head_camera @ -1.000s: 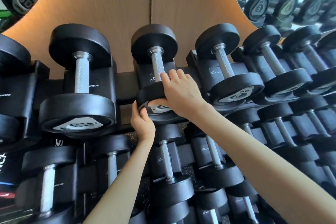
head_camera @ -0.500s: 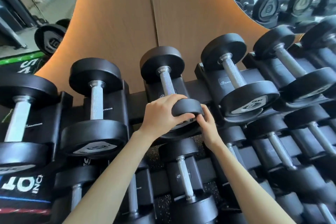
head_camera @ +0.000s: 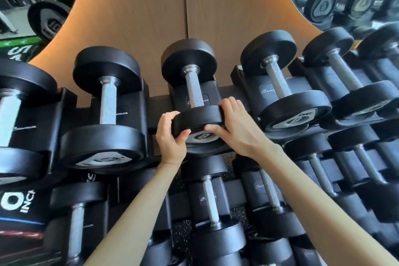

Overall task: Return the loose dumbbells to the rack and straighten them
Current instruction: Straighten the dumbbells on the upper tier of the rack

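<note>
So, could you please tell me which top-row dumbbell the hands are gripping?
The middle dumbbell, marked 8, below the seam in the wooden panel: the left hand and right hand grip its near head. Its left neighbour and right neighbour are untouched.

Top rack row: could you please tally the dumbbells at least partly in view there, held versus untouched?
held dumbbell, gripped by left hand and right hand: 1
untouched dumbbells, outermost ones cut off by the frame: 5
Total: 6

Black tiered rack (head_camera: 155, 106): upper-row dumbbells (head_camera: 108, 101) sit in angled cradles (head_camera: 212, 90), handles front to back; lower-row dumbbells (head_camera: 209, 201) likewise beneath
</note>
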`<state>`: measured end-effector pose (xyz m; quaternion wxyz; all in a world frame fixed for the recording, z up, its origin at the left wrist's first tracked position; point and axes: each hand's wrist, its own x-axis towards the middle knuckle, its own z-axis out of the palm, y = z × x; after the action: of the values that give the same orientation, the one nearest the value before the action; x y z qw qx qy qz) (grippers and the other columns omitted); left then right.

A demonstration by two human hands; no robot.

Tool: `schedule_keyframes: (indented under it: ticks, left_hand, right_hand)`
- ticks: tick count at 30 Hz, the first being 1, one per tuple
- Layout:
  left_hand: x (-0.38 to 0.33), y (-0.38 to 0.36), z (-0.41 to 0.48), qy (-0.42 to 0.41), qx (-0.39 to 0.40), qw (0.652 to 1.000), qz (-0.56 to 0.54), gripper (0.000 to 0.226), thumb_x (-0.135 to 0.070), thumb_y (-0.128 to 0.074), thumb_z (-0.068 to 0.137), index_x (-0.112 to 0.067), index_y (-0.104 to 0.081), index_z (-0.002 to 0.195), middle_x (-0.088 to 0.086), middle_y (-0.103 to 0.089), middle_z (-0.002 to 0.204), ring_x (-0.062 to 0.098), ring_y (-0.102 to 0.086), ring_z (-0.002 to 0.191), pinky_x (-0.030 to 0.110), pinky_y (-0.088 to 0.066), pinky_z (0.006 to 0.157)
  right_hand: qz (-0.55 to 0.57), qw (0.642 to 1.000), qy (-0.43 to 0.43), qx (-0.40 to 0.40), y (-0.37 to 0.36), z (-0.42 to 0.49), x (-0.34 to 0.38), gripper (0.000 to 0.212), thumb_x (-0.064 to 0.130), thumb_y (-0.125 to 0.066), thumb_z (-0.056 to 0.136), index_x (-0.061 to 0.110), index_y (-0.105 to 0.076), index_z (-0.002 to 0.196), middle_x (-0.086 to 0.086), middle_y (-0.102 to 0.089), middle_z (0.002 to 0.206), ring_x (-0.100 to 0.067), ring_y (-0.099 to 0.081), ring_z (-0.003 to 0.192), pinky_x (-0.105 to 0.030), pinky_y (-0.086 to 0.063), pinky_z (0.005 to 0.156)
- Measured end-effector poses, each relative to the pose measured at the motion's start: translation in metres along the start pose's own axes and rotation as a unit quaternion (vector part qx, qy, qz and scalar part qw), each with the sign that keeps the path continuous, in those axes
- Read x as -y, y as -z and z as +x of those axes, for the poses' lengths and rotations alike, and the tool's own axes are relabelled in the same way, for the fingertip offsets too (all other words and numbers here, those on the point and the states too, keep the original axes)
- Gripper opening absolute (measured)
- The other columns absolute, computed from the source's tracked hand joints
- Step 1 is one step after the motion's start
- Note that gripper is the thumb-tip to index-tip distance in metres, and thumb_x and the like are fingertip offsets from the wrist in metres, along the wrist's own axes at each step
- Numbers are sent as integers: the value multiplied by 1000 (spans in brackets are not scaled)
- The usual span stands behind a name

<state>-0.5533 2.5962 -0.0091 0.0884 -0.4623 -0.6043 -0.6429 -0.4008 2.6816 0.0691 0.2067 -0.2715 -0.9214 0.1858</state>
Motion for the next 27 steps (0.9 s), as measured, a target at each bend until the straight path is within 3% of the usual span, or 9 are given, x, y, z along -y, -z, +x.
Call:
schedule_keyframes:
  ticks: [4,8,10,13,16,18,20,22,27]
  left_hand:
    - [12,-13,-16,73,-97,992,-21,49,-58,-30,94,-14,-51,101,9,-49,95,17,-48,88,25,-40,81]
    - [12,-23,-24,179,-125,975,-27,39,-25,-30,79,0,-54,96,20,-53,91,28,-48,84,35,-39,77]
    - [8,-18,-25,180,-81,980,-15,42,-29,-30,83,3,-54,97,21,-55,90,28,-49,83,39,-39,76]
    - [-3,-3,-28,152,16,988,0,55,-50,-32,95,0,-52,107,10,-56,99,18,-50,91,33,-40,83]
    - [-18,11,-21,119,90,989,-2,40,-38,-42,93,-10,-50,120,-1,-54,115,6,-49,106,24,-39,95]
    - [-29,13,-6,96,141,985,-14,39,-36,-49,89,-17,-50,124,-4,-54,120,7,-49,114,24,-37,100]
    - [-38,10,7,78,176,981,-17,39,-39,-55,87,-19,-54,120,-4,-57,119,10,-51,115,27,-39,100]
    - [-42,3,14,72,177,982,-11,43,-42,-59,84,-12,-59,115,-1,-61,114,14,-55,109,32,-43,97]
    - [-33,-6,8,56,80,995,-9,64,-59,-57,81,2,-60,100,2,-57,93,10,-54,87,21,-45,80]
  right_hand:
    - [-248,967,58,9,6,14,25,68,69,-30,83,5,-46,100,-13,-49,97,-29,-43,82,-38,-37,73]
    - [-320,944,73,-6,0,19,41,65,67,-34,82,7,-47,103,-11,-51,99,-30,-45,85,-37,-33,69]
    - [-249,966,68,-23,-2,16,37,61,65,-44,82,7,-50,102,-10,-51,99,-29,-45,88,-38,-34,73]
    - [66,996,16,-62,-5,3,15,46,53,-54,84,14,-56,108,-1,-54,102,-22,-47,97,-37,-38,86]
    - [386,916,-57,-89,-17,-13,-16,32,39,-51,88,20,-58,112,4,-61,109,-12,-55,105,-24,-42,90]
    - [514,847,-119,-67,-30,-21,-33,28,37,-47,90,22,-56,112,1,-62,110,-13,-56,105,-28,-44,91]
    - [540,826,-150,-66,-42,-25,-41,32,41,-45,90,21,-53,113,-8,-58,114,-20,-53,107,-43,-41,95]
    - [536,827,-152,-73,-48,-25,-42,40,50,-48,87,19,-51,112,-13,-55,115,-23,-51,107,-47,-39,96]
    - [451,884,-97,-81,-50,-17,-41,34,50,-39,86,25,-43,108,-1,-53,103,-7,-52,94,-25,-43,86]
